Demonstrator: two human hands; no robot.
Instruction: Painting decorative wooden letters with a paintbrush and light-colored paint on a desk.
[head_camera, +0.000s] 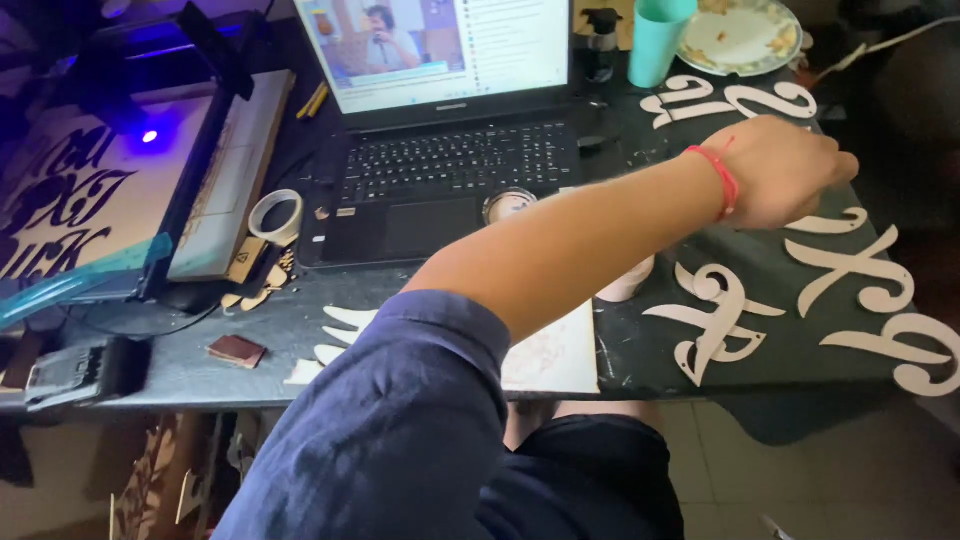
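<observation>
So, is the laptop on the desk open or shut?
Open. The laptop has its lid raised, its screen is lit and its keyboard is exposed. The left hand reaches past it.

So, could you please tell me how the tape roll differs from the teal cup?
The tape roll is a low, pale ring lying flat left of the laptop; the teal cup is tall, upright and coloured, standing right of the screen by a plate. Both sit on the dark table, untouched by the hand.

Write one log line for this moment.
left hand: reaching over white cut-out letters | grip: unclear | right hand: unseen | laptop: open
</observation>
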